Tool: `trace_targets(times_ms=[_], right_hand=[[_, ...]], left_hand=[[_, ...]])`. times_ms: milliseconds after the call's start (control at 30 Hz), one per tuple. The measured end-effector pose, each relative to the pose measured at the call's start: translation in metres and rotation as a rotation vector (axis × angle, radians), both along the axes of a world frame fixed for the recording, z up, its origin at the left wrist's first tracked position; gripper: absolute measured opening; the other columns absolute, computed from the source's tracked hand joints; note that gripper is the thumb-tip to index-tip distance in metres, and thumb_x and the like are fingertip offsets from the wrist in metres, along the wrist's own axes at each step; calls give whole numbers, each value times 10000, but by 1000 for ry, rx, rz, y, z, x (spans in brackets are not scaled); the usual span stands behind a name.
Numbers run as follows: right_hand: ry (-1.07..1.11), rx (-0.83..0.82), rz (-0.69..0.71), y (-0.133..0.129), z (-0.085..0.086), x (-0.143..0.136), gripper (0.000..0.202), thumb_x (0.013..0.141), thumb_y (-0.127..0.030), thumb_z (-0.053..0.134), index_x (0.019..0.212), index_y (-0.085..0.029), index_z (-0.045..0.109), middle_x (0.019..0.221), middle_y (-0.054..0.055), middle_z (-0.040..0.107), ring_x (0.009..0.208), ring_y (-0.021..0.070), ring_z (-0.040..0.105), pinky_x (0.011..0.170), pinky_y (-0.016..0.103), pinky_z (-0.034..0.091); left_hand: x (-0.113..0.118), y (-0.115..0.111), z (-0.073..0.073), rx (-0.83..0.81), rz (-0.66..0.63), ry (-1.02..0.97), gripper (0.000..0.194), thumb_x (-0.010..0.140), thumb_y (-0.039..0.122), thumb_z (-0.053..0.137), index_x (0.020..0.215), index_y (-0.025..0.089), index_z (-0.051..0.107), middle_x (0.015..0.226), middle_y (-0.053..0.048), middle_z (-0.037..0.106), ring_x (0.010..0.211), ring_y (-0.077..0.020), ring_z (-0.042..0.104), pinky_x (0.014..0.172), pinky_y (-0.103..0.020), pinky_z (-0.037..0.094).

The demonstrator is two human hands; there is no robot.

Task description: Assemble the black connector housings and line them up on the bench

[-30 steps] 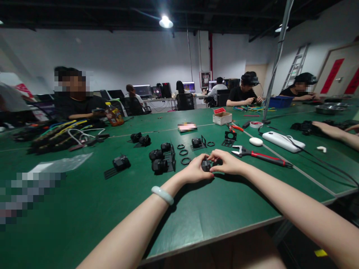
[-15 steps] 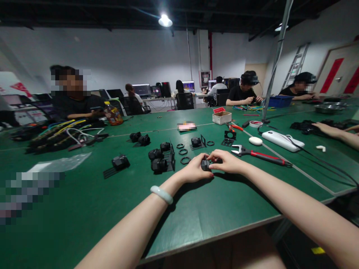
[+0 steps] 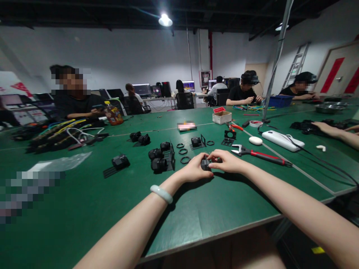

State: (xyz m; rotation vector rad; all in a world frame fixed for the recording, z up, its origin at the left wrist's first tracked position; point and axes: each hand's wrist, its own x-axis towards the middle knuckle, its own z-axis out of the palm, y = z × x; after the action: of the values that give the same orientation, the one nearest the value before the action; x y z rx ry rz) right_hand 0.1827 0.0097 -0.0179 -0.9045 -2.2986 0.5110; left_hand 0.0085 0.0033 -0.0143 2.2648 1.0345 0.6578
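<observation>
A small black part (image 3: 205,164), blocky with a rounded side, sits between my two hands just above the green table (image 3: 179,213). My left hand (image 3: 193,170) is closed around its left side, thumb below and fingers above. My right hand (image 3: 226,162) pinches at its right side, and its fingertips partly hide the part. Just left of my hands lie several black rings (image 3: 185,160). Beyond them stands a black fitting (image 3: 196,142) on a slotted bracket. More such black fittings (image 3: 159,165) are grouped to the left, and one (image 3: 120,161) lies apart.
Right of my hands lie an adjustable wrench (image 3: 263,155), a white oval object (image 3: 255,141) and a white power bank-like block (image 3: 283,141). Behind are a small box (image 3: 222,117), a metal pole (image 3: 276,63) and a bare bracket (image 3: 229,137). Another person's hand (image 3: 327,130) is at far right.
Both my hands stay in nearly the same place, still on the small black part. Only very slight finger movement shows.
</observation>
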Motion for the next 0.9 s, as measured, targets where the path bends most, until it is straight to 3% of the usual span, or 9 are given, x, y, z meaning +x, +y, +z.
trace_targets(times_ms=[200, 367, 900], right_hand=[[-25, 7, 19, 1, 0, 3, 308, 659, -343, 532, 908, -161, 535, 815, 49, 531, 728, 135, 475, 651, 263, 373], [35, 7, 40, 0, -1, 2, 419, 560, -259, 622, 948, -168, 493, 864, 34, 514, 760, 136, 468, 658, 260, 376], [119, -35, 27, -3, -2, -5, 350, 537, -173, 609, 870, -167, 505, 813, 8, 497, 718, 111, 448, 641, 237, 368]], left_hand=[[0, 0, 0, -8, 3, 7, 535, 526, 281, 608, 1012, 158, 423, 937, -31, 506, 814, -152, 484, 715, -261, 392], [-1, 1, 0, 12, -10, -1, 559, 534, 300, 610, 1037, 164, 408, 984, -38, 499, 885, -174, 470, 774, -286, 372], [0, -1, 1, -15, 1, -13, 539, 533, 294, 603, 1020, 155, 418, 972, -37, 499, 883, -178, 470, 790, -298, 366]])
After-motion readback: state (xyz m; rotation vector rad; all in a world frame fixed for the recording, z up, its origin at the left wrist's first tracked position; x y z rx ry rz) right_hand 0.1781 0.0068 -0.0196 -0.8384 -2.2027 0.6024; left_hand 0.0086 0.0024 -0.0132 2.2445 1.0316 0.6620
